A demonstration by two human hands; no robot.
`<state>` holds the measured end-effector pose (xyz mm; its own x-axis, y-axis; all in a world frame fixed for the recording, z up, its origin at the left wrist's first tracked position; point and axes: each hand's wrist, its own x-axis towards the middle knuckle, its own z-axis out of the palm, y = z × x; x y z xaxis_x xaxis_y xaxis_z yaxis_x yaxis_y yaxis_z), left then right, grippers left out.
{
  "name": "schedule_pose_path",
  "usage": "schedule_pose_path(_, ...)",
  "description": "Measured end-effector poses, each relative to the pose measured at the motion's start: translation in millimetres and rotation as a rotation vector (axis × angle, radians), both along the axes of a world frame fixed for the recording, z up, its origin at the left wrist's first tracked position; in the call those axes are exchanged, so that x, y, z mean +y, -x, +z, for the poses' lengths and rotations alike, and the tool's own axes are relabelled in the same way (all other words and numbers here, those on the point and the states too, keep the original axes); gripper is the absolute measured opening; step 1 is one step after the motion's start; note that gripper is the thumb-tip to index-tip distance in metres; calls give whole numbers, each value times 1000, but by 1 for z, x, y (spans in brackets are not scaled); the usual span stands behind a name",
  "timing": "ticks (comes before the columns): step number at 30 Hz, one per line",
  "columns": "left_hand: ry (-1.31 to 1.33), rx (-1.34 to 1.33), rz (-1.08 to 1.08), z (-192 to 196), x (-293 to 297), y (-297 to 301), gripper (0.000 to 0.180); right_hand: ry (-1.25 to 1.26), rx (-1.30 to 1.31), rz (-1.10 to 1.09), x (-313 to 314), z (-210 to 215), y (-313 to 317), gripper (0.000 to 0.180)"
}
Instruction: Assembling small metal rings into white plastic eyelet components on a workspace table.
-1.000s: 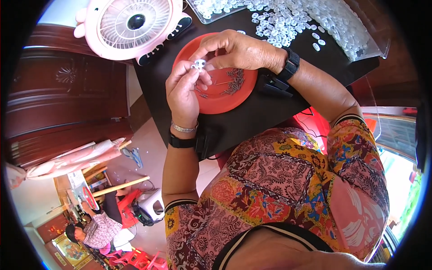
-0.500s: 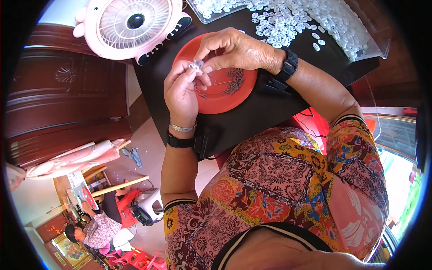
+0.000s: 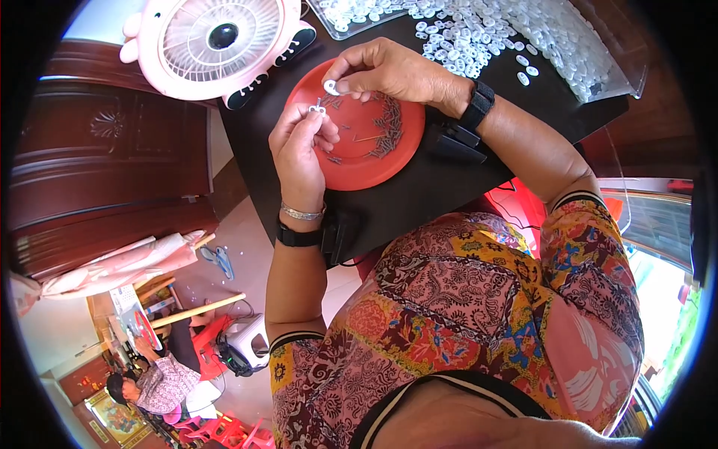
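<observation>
Over the red plate (image 3: 351,168), my left hand (image 3: 299,146) pinches a small white plastic piece (image 3: 317,110) with round holes. A thin metal pin (image 3: 318,102) stands up from that piece. Just above and to the right, my right hand (image 3: 396,71) grips an oval white plastic piece (image 3: 331,87) between thumb and fingertips. A small gap separates the two pieces. Scattered on the plate are several small dark screws or pins (image 3: 387,127), mostly toward its right side, with a thin yellowish stick (image 3: 369,138) among them.
A pile of oval white pieces (image 3: 452,52) lies at the back of the black table (image 3: 464,176), spilling from a clear tub (image 3: 591,67). A clear tray (image 3: 348,30) holds more. The pink fan (image 3: 224,37) stands back left. Another person (image 3: 168,385) sits farther off at lower left.
My right hand has drawn up and away from my left. The oval piece in it now shows apart from the left hand's piece, where both hands were touching before.
</observation>
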<state>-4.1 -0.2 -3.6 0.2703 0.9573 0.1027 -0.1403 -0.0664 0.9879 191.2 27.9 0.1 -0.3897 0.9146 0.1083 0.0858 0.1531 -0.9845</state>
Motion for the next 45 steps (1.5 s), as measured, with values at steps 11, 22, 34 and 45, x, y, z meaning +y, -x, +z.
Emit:
schedule_pose_path(11, -72, 89, 22, -3, 0, -1, 14, 23, 76, 29, 0, 3, 1, 23)
schedule_pose_path(22, -71, 165, 74, -1, -4, -4, 14, -54, 78, 23, -3, 3, 3, 22)
schedule_pose_path(34, -54, 174, 76, -2, -4, -4, 13, -111, 5, 19, -6, 7, 3, 18)
schedule_pose_path(45, -48, 156, 73, -1, -5, -4, 13, 88, 176, 48, -2, 2, 2, 24)
